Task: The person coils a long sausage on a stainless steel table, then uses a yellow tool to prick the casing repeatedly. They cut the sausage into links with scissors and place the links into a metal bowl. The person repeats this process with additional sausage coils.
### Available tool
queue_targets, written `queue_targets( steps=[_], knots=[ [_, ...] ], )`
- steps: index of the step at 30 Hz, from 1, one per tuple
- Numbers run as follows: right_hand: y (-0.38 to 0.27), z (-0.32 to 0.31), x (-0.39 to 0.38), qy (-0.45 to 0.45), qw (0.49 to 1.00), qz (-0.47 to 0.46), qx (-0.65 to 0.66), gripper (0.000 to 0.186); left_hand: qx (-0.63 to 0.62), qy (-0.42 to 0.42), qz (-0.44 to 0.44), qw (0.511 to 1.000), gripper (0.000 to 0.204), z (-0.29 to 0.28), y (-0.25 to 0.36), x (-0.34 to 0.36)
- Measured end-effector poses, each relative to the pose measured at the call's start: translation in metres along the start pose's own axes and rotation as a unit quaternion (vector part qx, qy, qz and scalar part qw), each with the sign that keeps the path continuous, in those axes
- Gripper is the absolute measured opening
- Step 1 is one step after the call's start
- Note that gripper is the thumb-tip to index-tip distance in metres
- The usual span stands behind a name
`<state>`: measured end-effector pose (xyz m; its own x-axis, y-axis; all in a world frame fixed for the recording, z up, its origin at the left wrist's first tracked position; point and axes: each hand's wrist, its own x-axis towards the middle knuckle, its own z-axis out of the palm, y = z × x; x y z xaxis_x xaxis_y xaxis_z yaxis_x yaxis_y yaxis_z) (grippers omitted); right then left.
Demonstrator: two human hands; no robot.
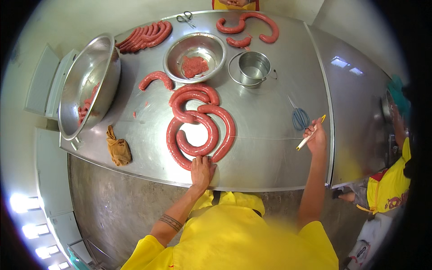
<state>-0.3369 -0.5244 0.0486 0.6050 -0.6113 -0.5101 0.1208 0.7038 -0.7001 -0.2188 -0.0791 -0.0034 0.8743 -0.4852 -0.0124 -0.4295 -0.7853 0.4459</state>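
A long coiled sausage (170, 137), red and glossy, lies on the steel table in front of me. My left hand (202, 172) is closed on the sausage's near side, close to the table edge, its fingers bent over the casing. Off to the right, my right hand (316, 136) grips a white string winder (306, 140) with yellow ends, raised above the tabletop. From it a thin string (270, 138) runs taut leftward to the coil. Blue-handled scissors (300, 118) lie just left of my right hand. More sausage loops (196, 90) lie beyond the coil.
A steel bowl with ground meat (171, 74), a small metal bucket (254, 67) and a big tilted basin (112, 67) stand around. A brown cloth (118, 148), dark scissors (185, 19) and several sausages (146, 37) lie on the table (270, 168). Co-workers are at the far edge and right.
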Motion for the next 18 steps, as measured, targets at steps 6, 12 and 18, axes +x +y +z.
queue_targets(
  steps=[6,12,18],
  knots=[
    [-0.032,-0.007,-0.018,0.003,1.000,-0.015,-0.020,0.036,0.081,-0.219,0.091,0.968,0.018,0.012,-0.005,0.034],
    [-0.090,0.006,-0.018,0.055,0.995,-0.075,-0.049,0.038,-0.196,-0.321,0.137,0.916,0.014,-0.009,-0.013,0.047],
    [-0.080,0.011,-0.046,0.021,0.981,-0.019,-0.191,0.040,-0.115,-0.470,-0.003,0.875,0.023,-0.025,-0.021,0.054]
  ],
)
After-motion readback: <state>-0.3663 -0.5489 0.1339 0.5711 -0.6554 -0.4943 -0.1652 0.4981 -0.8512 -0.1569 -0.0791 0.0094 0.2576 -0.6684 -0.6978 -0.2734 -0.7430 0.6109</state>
